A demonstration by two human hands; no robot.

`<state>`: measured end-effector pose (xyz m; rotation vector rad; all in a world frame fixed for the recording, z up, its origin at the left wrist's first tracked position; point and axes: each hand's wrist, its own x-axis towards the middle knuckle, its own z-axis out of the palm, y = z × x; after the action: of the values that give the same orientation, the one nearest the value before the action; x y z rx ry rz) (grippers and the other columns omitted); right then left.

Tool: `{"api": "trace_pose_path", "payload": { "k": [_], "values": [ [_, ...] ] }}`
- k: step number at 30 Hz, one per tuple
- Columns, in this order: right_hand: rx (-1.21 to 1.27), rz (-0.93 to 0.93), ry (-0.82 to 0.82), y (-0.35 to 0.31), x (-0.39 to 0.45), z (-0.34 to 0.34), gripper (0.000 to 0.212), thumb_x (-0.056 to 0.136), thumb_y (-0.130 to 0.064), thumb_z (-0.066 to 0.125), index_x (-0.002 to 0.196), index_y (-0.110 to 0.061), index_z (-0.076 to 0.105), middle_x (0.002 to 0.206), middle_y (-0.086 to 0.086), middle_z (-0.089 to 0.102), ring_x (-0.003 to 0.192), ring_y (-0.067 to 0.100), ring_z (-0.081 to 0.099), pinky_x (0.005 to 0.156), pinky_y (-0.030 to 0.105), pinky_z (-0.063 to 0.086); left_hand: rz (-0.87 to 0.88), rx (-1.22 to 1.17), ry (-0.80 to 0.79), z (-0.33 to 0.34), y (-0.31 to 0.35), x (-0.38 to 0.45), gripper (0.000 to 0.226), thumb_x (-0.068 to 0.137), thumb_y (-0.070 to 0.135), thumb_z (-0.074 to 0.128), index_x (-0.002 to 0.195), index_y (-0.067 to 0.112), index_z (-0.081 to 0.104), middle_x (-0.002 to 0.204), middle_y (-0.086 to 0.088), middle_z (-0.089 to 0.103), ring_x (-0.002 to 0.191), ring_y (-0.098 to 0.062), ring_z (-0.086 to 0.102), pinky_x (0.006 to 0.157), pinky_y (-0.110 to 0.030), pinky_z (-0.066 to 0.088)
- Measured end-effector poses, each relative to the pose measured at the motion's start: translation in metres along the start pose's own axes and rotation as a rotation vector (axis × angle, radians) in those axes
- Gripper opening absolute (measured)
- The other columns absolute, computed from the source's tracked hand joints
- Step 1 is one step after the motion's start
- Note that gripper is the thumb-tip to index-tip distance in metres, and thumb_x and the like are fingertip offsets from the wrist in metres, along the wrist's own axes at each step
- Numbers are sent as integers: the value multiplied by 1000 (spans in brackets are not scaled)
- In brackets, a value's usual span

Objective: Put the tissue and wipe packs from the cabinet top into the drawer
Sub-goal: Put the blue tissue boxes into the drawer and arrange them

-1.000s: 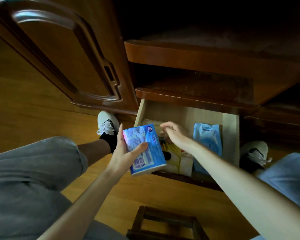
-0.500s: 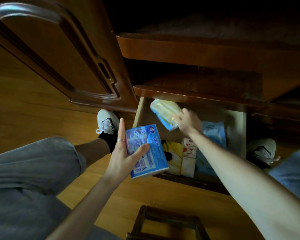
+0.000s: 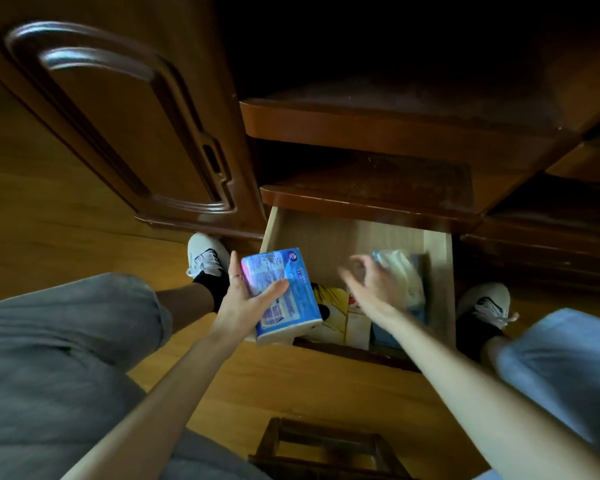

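Blue-and-pink printed tissue pack (image 3: 280, 292), pale wood drawer (image 3: 329, 233), yellow pack (image 3: 329, 303)

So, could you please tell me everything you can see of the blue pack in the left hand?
The blue tissue pack is a soft rectangular block in glossy blue plastic film with pink and white print, small text and a barcode-like patch. Its white lower edge shows. It is tilted, printed face up, above the open drawer's front left corner. The left hand grips it, thumb across the face, fingers behind its left edge.
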<state>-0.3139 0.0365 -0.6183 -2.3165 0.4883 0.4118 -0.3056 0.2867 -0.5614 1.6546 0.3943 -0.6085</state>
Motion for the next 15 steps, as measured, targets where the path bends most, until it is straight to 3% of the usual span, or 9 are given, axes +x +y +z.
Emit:
{"api": "trace_pose_path", "payload": {
  "k": [2,4,6,8,11,15],
  "values": [
    [434,111,-431,-36,-18,20,98,72,-97,48,151,-40,39,154,-21,38,130,8,47,109,47,36,-31,-3,18,0,0,1,111,70,45,86,156,24,18,111,-5,75,91,-18,77,86,-47,62],
    [594,145,-612,-51,-31,38,99,70,-100,46,150,-41,42,138,-19,63,120,3,63,104,40,41,-58,-22,61,-4,0,1,97,67,45,88,145,15,39,109,-5,76,88,-16,78,76,-38,64],
    [809,241,-588,-46,-27,51,86,75,-98,40,141,-43,49,109,-22,74,98,-6,71,87,30,46,-84,-150,99,-11,-2,3,85,69,35,90,139,16,45,111,-6,76,90,-18,78,66,-32,63],
    [990,375,-552,-39,-21,56,73,80,-94,39,127,-42,61,109,-12,77,102,6,74,91,37,54,-116,-298,106,-20,-3,5,80,71,26,91,138,16,49,111,-9,76,92,-23,77,62,-34,62],
    [898,384,-546,-33,-13,61,63,82,-78,62,126,-34,68,113,4,78,106,24,74,100,47,56,-141,-424,73,-29,-3,7,68,71,22,89,131,12,58,113,-15,76,94,-31,76,62,-38,60],
    [830,319,-415,-31,-7,66,41,83,-50,80,113,-23,70,101,1,81,90,18,78,76,35,62,-85,-536,148,-38,-3,10,64,72,14,87,129,13,57,118,-17,74,98,-32,75,79,-49,62]
  ]
}}
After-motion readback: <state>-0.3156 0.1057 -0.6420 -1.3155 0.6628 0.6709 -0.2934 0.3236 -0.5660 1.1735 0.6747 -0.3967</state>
